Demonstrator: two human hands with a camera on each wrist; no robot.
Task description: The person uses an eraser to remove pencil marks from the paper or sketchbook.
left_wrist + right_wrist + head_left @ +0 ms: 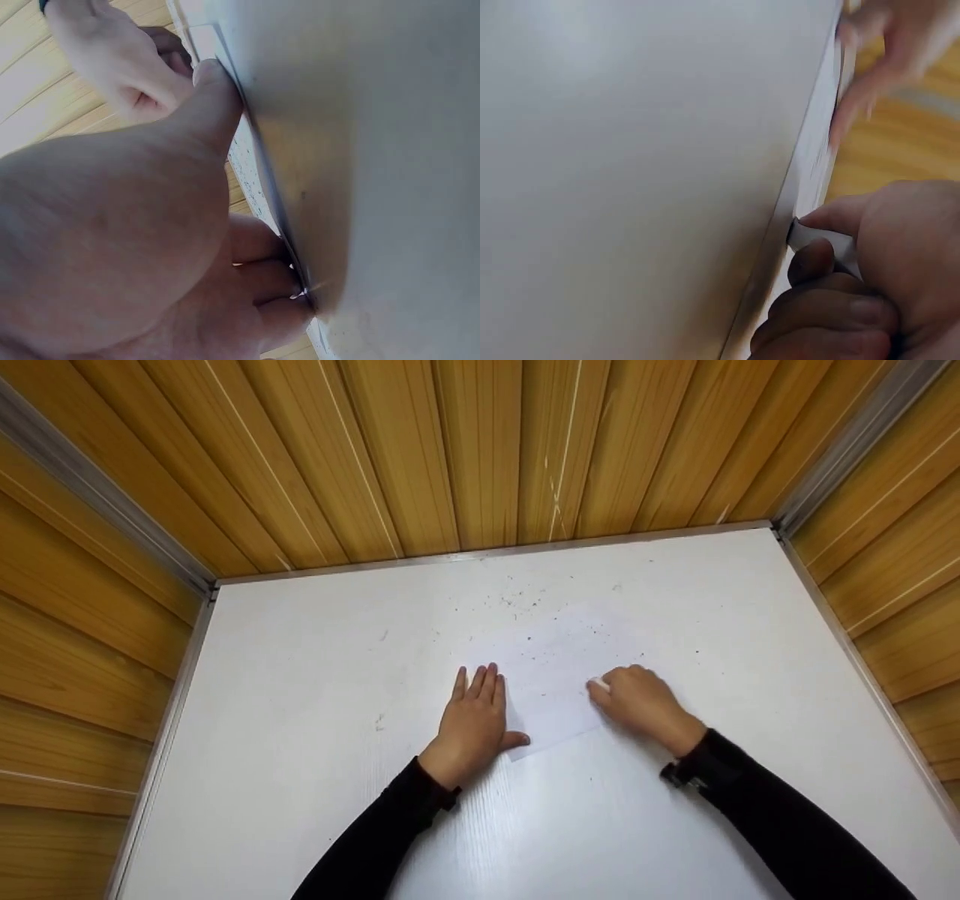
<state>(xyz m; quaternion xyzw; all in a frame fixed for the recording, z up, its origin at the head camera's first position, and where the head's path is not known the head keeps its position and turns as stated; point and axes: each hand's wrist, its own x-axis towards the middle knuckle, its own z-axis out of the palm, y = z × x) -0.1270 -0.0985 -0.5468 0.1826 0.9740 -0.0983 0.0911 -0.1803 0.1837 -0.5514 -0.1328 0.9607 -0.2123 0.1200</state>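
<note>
A thin white sheet of paper [555, 697] lies on the white table in the head view, dark crumbs scattered over its upper part. On its left edge rests my left hand [476, 724], fingers straight and thumb spread over the near corner. My right hand [643, 701] is at the sheet's right side, curled round a small white eraser [826, 244]. In the right wrist view the eraser's darkened end meets the paper, and the fingers hide the rest of it. The left wrist view shows the left thumb [214, 94] flat along the sheet.
More dark crumbs [514, 601] are strewn on the table [300, 720] beyond the paper. Faint smudges mark the tabletop left of the sheet. Wood-patterned panels [480, 457] wall in the table at the back and both sides, with metal strips along the edges.
</note>
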